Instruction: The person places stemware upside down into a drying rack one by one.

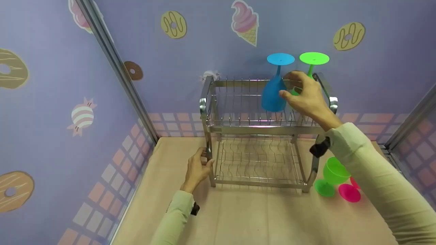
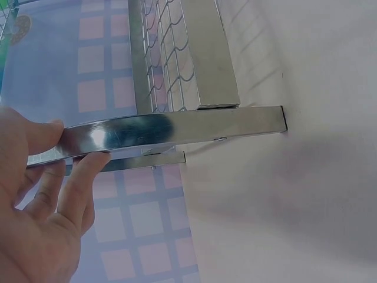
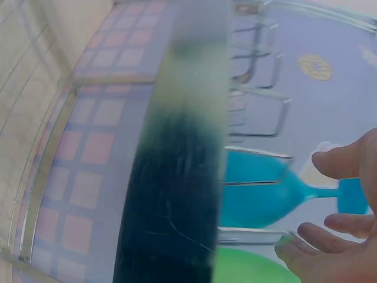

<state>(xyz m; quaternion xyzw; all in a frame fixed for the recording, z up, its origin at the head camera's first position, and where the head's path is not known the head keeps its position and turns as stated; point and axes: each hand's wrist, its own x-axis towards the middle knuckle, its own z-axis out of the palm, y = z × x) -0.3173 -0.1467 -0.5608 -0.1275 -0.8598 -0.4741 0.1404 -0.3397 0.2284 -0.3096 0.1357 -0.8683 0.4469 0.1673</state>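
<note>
A two-tier metal dish rack [image 1: 262, 130] stands against the back wall. My left hand [image 1: 197, 170] grips its left upright, thumb on one side and fingers on the other, as the left wrist view [image 2: 53, 200] shows. On the top tier a blue goblet [image 1: 274, 95] sits upside down, its foot up. Beside it on the right is an inverted green goblet [image 1: 314, 58], its bowl mostly hidden by my right hand [image 1: 306, 95]. That hand is spread beside the blue goblet, thumb and fingers apart; in the right wrist view a gap shows between fingertips and blue bowl [image 3: 259, 191].
Right of the rack, another green goblet [image 1: 335, 172] stands upright on the table [image 1: 245, 217]. Next to it is a pink goblet [image 1: 349, 193], partly hidden by my right sleeve. Wire slots line both tiers, and patterned walls enclose the table at the back and sides.
</note>
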